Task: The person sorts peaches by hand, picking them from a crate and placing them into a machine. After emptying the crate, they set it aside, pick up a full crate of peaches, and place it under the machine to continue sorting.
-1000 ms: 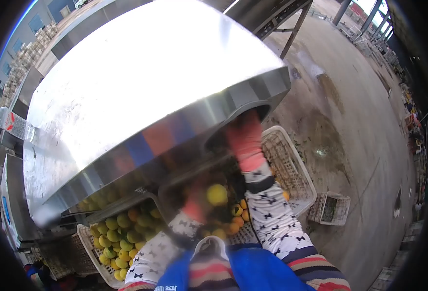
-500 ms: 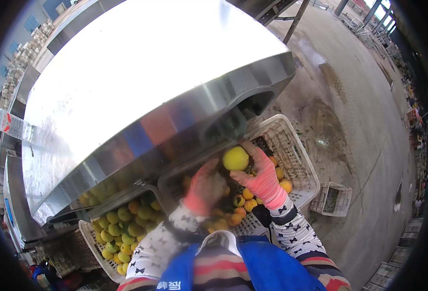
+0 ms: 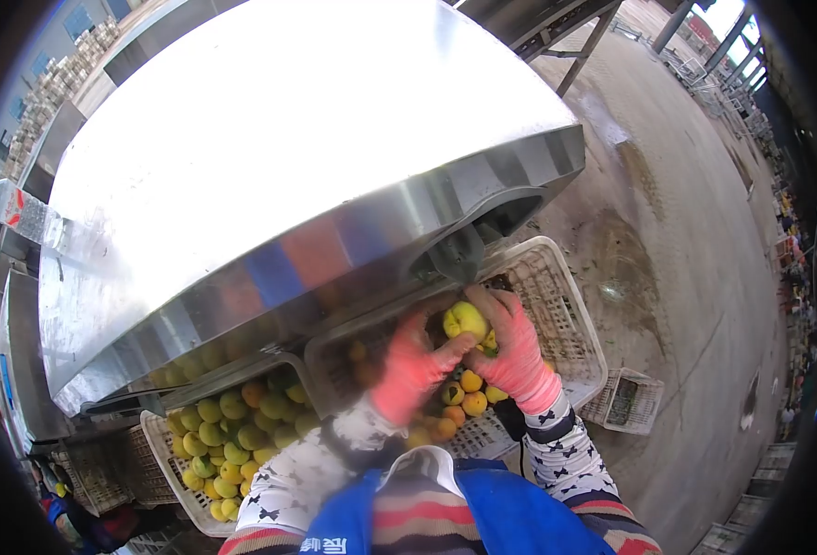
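Both my hands, in pink gloves with bare fingertips, meet at a yellow-green peach [image 3: 465, 320] over the basket. My right hand [image 3: 516, 351] closes on it from the right, with fingers over the top and thumb below. From the left, my left hand [image 3: 412, 364] reaches in, slightly blurred, its thumb at the fruit's lower edge and its fingers curled by its upper left side. Another bit of yellow fruit [image 3: 490, 340] shows just below the peach, partly covered by my right hand. Beneath lies a white plastic basket [image 3: 575, 319] with several orange-yellow peaches [image 3: 473, 402].
A second basket [image 3: 163, 462], full of yellow-green peaches [image 3: 233, 435], stands to the left. The shiny metal table [image 3: 288, 176] overhangs both baskets, with a plastic bottle [image 3: 22, 211] at its left. A smaller crate [image 3: 623, 400] sits on the concrete floor [image 3: 705, 305].
My left hand has moved right, from apart to meeting the peach. My right hand has come slightly lower with the peach, which now shows a different side.
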